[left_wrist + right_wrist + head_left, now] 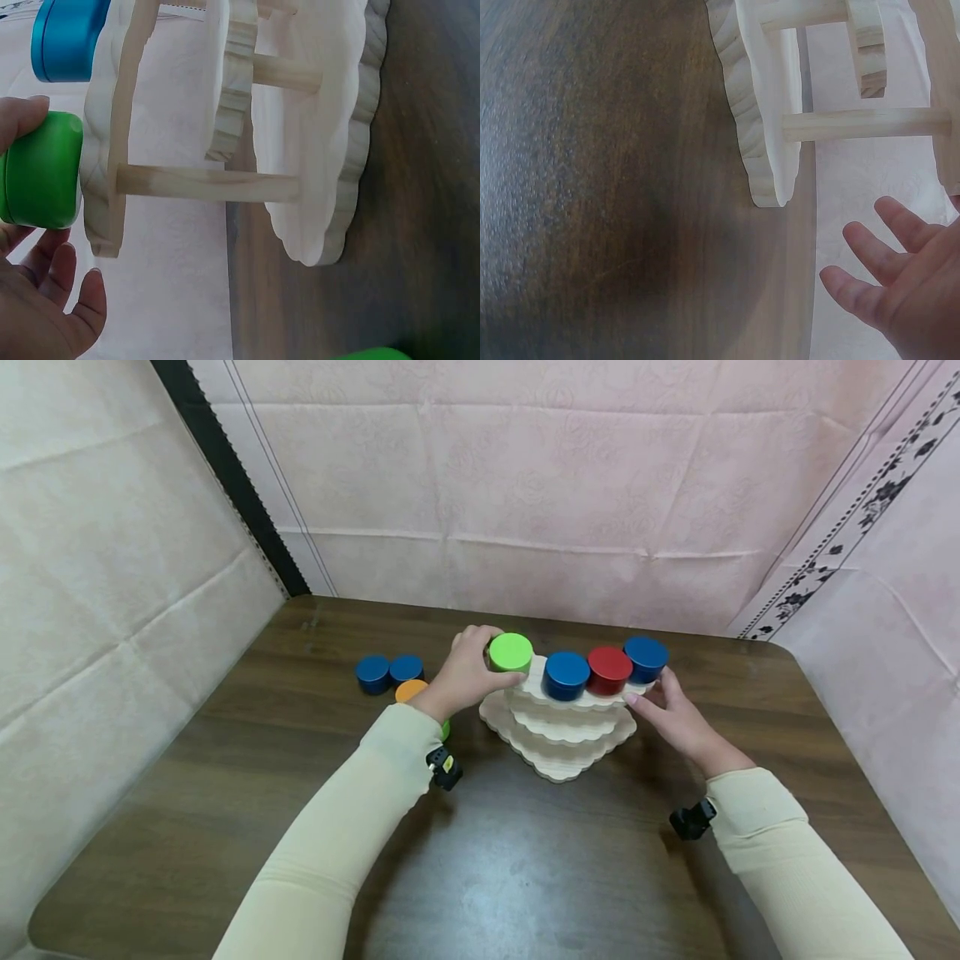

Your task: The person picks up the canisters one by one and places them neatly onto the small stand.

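Note:
A three-tiered pale wooden stand (558, 767) with scalloped edges and dowel posts (210, 183) stands on the table. My left hand (468, 670) grips a green round tin (511, 652) between thumb and fingers at the left end of the top tier. In the left wrist view that tin's base is right at the tier's surface. Along the top tier sit a blue tin (567, 675), a red tin (609, 670) and another blue tin (646, 658). My right hand (682, 722) holds the top tier's right corner, thumb at the front edge, other fingers (859, 294) spread below.
Left of the stand, two blue tins (372, 674) stand side by side on the brown table (300, 760). An orange tin (409, 691) and another green tin (375, 354) are partly hidden by my left arm. Pale cloth (525, 485) hangs behind the table and at its sides.

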Available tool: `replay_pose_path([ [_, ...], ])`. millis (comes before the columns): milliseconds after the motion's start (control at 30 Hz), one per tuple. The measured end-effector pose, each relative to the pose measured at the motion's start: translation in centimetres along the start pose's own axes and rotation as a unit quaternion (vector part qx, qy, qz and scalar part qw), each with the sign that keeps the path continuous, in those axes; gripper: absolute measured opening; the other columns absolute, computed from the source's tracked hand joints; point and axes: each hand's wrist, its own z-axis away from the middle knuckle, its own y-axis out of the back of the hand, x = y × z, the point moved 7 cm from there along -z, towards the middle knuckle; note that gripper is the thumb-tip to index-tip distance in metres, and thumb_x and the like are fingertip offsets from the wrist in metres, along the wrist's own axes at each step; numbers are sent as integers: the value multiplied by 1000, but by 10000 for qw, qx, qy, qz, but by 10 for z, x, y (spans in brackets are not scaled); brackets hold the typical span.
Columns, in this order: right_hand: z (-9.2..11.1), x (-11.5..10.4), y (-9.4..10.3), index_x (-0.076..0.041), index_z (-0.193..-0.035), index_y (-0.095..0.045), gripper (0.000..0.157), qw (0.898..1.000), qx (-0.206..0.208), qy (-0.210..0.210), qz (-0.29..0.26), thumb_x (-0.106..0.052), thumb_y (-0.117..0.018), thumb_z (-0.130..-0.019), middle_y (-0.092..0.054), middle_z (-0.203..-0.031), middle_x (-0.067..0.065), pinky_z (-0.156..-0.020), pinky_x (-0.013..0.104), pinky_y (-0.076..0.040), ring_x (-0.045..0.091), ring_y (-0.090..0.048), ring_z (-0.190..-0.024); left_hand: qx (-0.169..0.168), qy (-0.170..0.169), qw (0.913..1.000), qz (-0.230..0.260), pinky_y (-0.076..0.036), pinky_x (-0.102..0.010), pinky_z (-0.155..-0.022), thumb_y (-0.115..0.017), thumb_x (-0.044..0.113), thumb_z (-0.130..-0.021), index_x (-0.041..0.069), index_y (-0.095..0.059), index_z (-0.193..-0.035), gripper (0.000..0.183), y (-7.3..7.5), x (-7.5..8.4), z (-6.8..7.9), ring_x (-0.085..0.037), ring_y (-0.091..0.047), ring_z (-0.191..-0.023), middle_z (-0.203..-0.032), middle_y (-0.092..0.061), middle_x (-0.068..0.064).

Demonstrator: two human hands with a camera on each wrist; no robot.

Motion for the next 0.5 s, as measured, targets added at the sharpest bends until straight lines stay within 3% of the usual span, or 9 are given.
replay_pose_path([
  [267, 1, -3, -1, -16, -154, 12, 88, 9999, 39, 91, -46, -45, -49, -98, -8, -157, 26, -103, 70, -23, 50, -19, -140, -98, 22, 9999, -99, -42, -41, -89, -77, 28, -81, 7, -49, -131, 61, -6, 6, -3, -23, -37, -113, -124, -49, -9],
  [500, 2, -5, -1, -13, -154, 6, 85, 9989, 202, 319, -269, -41, -52, -98, -16, -154, 28, -106, 65, -25, 48, -26, -138, -185, 52, 9997, -134, -42, -41, -90, -77, 30, -81, 6, -51, -131, 62, -8, 5, -5, -26, -38, -115, -124, -49, -9],
])
